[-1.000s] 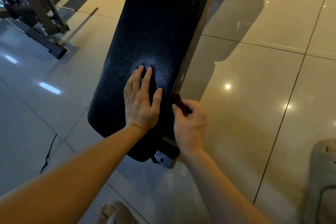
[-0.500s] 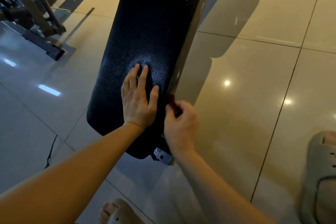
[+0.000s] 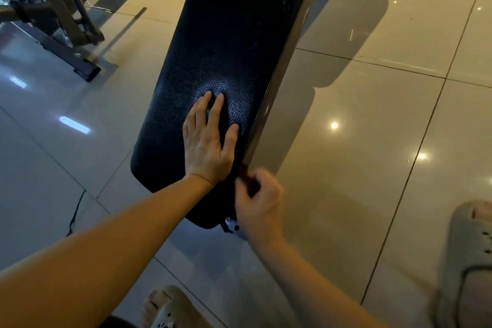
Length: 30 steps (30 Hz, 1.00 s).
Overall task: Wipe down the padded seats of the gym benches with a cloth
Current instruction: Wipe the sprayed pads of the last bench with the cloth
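From the head camera: black padded seat slanting from top centre down to the middle of the frame, above a glossy tiled floor. Left hand laid flat on the lower part of that surface, fingers straight, slightly spread, gripping nothing. Right hand just to its right at the seat's right edge, blurred, fingers curled round a small dark reddish cloth held against that edge. Metal bracket under the seat's near end. Gym machine frame in the upper left. Pale sandal at bottom centre, second sandal at lower right.
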Tool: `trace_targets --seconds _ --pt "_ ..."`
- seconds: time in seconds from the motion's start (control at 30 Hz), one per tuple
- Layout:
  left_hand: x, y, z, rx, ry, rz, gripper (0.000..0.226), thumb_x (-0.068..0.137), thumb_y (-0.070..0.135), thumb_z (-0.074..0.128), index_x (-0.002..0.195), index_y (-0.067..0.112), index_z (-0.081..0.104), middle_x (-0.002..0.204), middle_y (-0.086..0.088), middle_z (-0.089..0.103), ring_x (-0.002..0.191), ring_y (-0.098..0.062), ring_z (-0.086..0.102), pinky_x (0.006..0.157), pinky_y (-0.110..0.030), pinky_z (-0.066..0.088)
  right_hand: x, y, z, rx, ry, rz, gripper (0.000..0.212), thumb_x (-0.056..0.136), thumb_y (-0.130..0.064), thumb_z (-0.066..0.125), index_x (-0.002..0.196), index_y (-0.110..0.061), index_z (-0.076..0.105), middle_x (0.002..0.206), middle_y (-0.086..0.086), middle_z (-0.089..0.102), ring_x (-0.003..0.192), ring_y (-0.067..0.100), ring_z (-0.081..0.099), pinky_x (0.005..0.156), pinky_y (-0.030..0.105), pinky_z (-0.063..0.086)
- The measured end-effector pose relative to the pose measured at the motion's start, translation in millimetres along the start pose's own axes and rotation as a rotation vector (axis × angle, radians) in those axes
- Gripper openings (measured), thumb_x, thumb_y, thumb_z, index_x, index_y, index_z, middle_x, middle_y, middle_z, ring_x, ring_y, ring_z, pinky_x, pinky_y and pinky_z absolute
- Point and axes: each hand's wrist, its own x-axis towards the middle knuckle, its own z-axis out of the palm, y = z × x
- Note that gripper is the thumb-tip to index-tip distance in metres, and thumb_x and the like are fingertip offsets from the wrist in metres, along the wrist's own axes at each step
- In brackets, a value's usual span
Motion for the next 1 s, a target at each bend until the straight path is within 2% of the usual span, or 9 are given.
trace_targets --seconds 0.1,0.17,0.33,0.43,0.6,0.7,0.8,0.93,1.0 --pt "0.6 0.0 0.5 0.002 -0.003 0.002 0.063 0.101 0.050 0.037 0.158 0.022 0.029 0.164 -0.005 0.024 0.151 -0.025 0.022 0.120 -0.051 0.024 -45.2 19.5 8.3 0.013 -0.197 0.133 0.018 0.092 -0.013 0.066 0.077 -0.016 0.059 0.072 -0.002 0.058 0.064 0.012 0.058 0.058 0.037 0.053" --pt "-0.5 -0.7 0.9 0.007 -0.014 -0.001 0.063 0.102 0.050 0.036 0.158 0.022 0.028 0.164 -0.005 0.024 0.151 -0.024 0.021 0.120 -0.051 0.024 -36.8 14.9 12.0 0.046 -0.107 0.181 0.019 0.092 -0.016 0.066 0.074 -0.017 0.059 0.067 -0.001 0.059 0.060 0.015 0.059 0.054 0.041 0.051" --pt "-0.7 -0.9 -0.1 -0.001 -0.021 -0.001 0.064 0.101 0.049 0.037 0.158 0.022 0.028 0.165 -0.004 0.023 0.151 -0.024 0.021 0.122 -0.049 0.021 53.0 -21.9 -12.2 0.026 0.182 0.133 0.017 0.092 -0.020 0.071 0.077 -0.022 0.064 0.065 -0.011 0.059 0.061 0.003 0.059 0.055 0.015 0.044" --pt "-1.3 0.0 -0.1 0.003 -0.009 -0.003 0.064 0.101 0.050 0.037 0.158 0.023 0.028 0.164 -0.004 0.023 0.151 -0.024 0.021 0.121 -0.048 0.021 57.8 -21.9 -12.4 0.018 0.179 0.070 0.009 0.094 -0.019 0.068 0.085 -0.019 0.067 0.074 -0.006 0.063 0.068 0.006 0.060 0.062 0.021 0.048" --pt "-0.2 0.7 0.0 0.005 -0.023 -0.010 0.065 0.100 0.049 0.037 0.158 0.022 0.028 0.165 -0.004 0.023 0.151 -0.025 0.021 0.121 -0.050 0.022 18.3 -18.0 -9.5 0.054 0.069 0.051 0.014 0.093 -0.010 0.068 0.083 -0.018 0.064 0.076 -0.005 0.061 0.071 0.006 0.058 0.060 0.012 0.043" --pt "-0.8 1.2 -1.1 0.004 -0.015 -0.001 0.065 0.101 0.050 0.035 0.158 0.021 0.029 0.165 -0.003 0.022 0.152 -0.024 0.020 0.122 -0.049 0.020 81.7 -35.8 -22.5 0.023 0.150 -0.001 0.013 0.094 -0.016 0.068 0.083 -0.019 0.062 0.072 -0.006 0.058 0.065 0.005 0.055 0.057 0.012 0.040" --pt "-2.4 2.2 -0.8 -0.002 -0.014 0.001 0.063 0.102 0.050 0.034 0.158 0.021 0.028 0.165 -0.003 0.022 0.153 -0.023 0.019 0.122 -0.049 0.020 133.5 -48.9 -34.2 -0.013 0.225 0.041 0.019 0.096 -0.020 0.067 0.080 -0.015 0.058 0.066 -0.008 0.052 0.059 0.003 0.049 0.051 0.013 0.036" --pt "-1.9 3.4 -1.3 0.014 -0.019 0.009 0.064 0.102 0.049 0.033 0.159 0.019 0.027 0.166 -0.005 0.022 0.153 -0.025 0.020 0.122 -0.051 0.020 78.1 -24.7 -18.2 0.017 0.133 0.006 0.013 0.096 -0.015 0.066 0.084 -0.017 0.060 0.072 -0.005 0.057 0.063 0.003 0.053 0.058 0.014 0.040" --pt "-0.5 2.7 -2.0 0.016 -0.037 0.012 0.065 0.101 0.049 0.032 0.159 0.018 0.027 0.166 -0.006 0.021 0.153 -0.026 0.019 0.122 -0.052 0.019 46.4 -20.2 -13.8 0.035 0.069 0.021 0.012 0.096 -0.015 0.066 0.085 -0.018 0.062 0.075 -0.005 0.060 0.068 0.007 0.057 0.061 0.024 0.049"
